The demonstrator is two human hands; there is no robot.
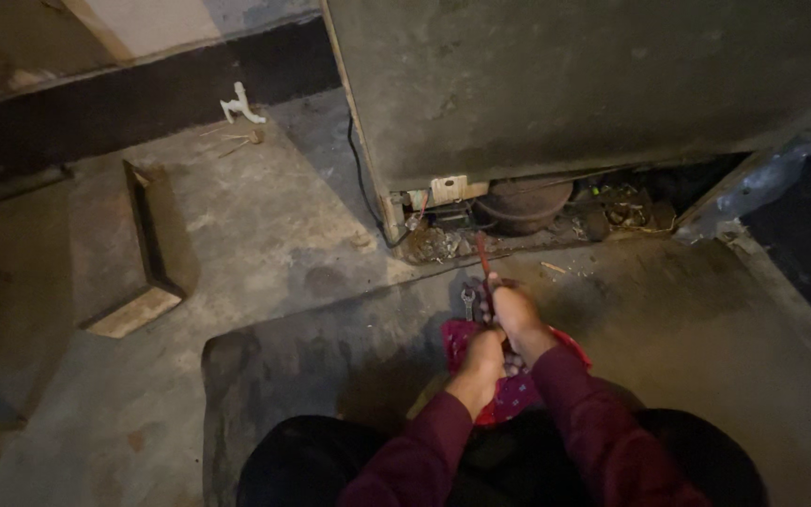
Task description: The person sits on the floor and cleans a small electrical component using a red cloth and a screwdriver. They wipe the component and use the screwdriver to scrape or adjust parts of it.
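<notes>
While the right hand pinched a thin red tool, the left hand was curled shut on a pink cloth near a wrench.

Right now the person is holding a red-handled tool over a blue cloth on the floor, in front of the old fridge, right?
Not quite. The cloth is red and pink, not blue. The head view shows both hands, left hand and right hand, at a red-handled tool above it, before the fridge.
</notes>
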